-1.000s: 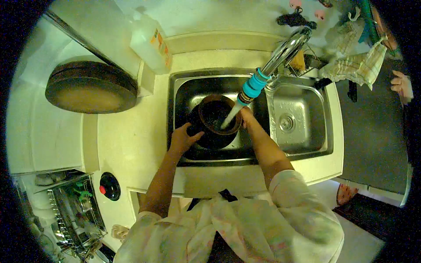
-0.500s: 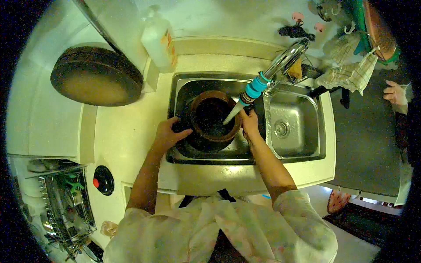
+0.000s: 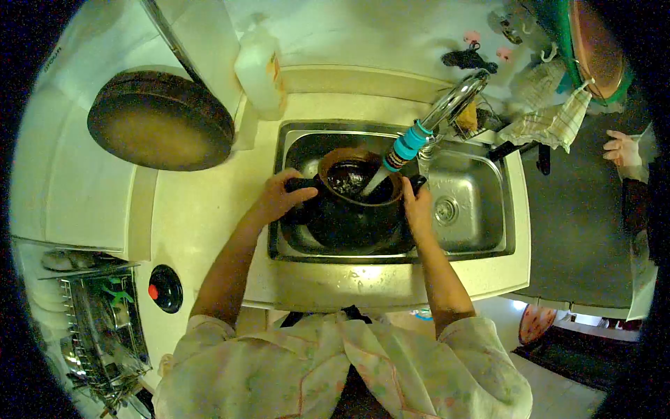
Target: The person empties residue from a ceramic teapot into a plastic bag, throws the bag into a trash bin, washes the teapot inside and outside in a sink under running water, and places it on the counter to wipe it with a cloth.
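A dark pot [image 3: 356, 227] with a brown rim and two black side handles is in the left basin of the steel sink [image 3: 272, 234]. It leans away from me, and its side faces me. My left hand [image 3: 283, 197] is closed on the left handle, thumb toward the pot. On the other side, my right hand [image 3: 417, 209] grips the right handle. A stream of water runs from the faucet [image 3: 453, 98], through its turquoise nozzle [image 3: 407, 146], into the pot. Water shines inside.
A smaller basin [image 3: 471, 202] adjoins on the right. A black lid [image 3: 165, 288] with a red knob lies on the left counter. Behind stand a round pan [image 3: 160, 129] and a white bottle [image 3: 261, 73]. Another person's hand [image 3: 620, 150] shows at far right; a dish rack [image 3: 105, 328] is lower left.
Both hands have tilted the pot away from me and shifted it a little to the right. Its side now shows more, and my left fingers have wrapped the handle.
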The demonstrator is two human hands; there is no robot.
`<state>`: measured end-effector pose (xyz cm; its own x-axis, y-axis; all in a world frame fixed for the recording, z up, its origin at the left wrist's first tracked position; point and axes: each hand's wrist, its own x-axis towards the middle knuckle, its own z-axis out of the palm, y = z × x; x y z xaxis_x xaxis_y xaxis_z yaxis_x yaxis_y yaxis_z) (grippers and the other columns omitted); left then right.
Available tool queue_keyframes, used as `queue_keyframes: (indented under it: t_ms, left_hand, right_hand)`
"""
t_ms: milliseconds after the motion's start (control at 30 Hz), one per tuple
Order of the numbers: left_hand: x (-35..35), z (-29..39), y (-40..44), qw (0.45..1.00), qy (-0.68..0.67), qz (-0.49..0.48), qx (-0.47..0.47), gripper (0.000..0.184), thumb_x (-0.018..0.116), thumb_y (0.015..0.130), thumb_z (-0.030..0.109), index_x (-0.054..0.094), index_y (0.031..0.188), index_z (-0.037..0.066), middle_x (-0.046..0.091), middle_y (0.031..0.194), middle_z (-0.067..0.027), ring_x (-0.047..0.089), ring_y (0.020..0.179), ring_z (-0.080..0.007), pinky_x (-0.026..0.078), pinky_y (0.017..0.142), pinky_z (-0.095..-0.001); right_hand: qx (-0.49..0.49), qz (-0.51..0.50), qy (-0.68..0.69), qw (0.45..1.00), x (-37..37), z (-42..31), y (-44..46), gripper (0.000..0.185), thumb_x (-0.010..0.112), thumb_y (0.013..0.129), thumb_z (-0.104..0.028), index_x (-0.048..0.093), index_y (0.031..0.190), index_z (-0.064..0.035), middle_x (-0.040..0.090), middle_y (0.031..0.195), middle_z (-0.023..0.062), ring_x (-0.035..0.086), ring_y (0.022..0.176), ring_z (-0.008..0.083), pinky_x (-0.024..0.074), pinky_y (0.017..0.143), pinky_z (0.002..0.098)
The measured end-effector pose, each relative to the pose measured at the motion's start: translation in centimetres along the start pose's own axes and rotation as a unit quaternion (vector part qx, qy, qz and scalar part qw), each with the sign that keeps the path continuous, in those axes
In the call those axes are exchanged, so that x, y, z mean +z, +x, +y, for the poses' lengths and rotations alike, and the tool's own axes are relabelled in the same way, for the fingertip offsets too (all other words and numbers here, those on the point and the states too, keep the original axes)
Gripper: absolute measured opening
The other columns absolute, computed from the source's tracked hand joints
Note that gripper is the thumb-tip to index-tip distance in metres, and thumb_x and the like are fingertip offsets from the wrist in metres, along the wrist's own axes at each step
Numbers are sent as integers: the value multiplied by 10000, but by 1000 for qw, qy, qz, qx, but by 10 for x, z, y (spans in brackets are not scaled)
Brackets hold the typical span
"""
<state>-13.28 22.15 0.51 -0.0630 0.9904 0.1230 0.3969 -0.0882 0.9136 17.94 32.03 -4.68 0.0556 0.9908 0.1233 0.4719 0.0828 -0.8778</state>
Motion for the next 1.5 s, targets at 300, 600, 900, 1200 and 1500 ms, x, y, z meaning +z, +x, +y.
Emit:
queue_keyframes:
  t_ms: [300,600,900,1200,1500]
  left_hand:
    - [-48,93,31,964,109,-134,-200,250,639,885,324,569,946,92,503,661,0,444,518,-81,368,438,-249]
    - [-72,122,64,926,117,-201,-299,355,616,886,303,577,1084,11,540,772,-19,470,527,-73,386,445,-219]
    - [-76,135,88,912,122,-226,-320,236,536,877,114,566,1088,14,546,798,-21,518,565,-80,445,482,-213]
    - [-60,148,132,863,314,-309,-247,336,491,927,257,651,1093,13,686,995,-76,644,830,-193,516,770,-329]
    - [-58,119,148,876,315,-339,-137,275,515,847,182,673,894,-38,660,834,-93,624,670,-140,511,604,-266]
  right_hand:
    - [132,-56,22,989,59,60,-30,532,593,865,-459,624,894,71,642,802,168,594,758,254,459,708,355]
    - [329,-223,131,908,78,36,-60,655,540,887,-524,558,1060,107,651,934,199,644,813,268,503,664,376]
    - [449,-274,540,657,62,-25,-98,443,525,937,-343,580,1067,77,670,933,142,651,816,244,521,689,378]
    - [459,-379,563,573,60,-33,-95,448,532,930,-359,587,1053,69,669,923,141,645,804,242,514,688,377]
    - [461,-403,551,567,65,-26,-89,453,539,923,-375,593,1038,60,668,912,139,639,792,240,507,686,376]
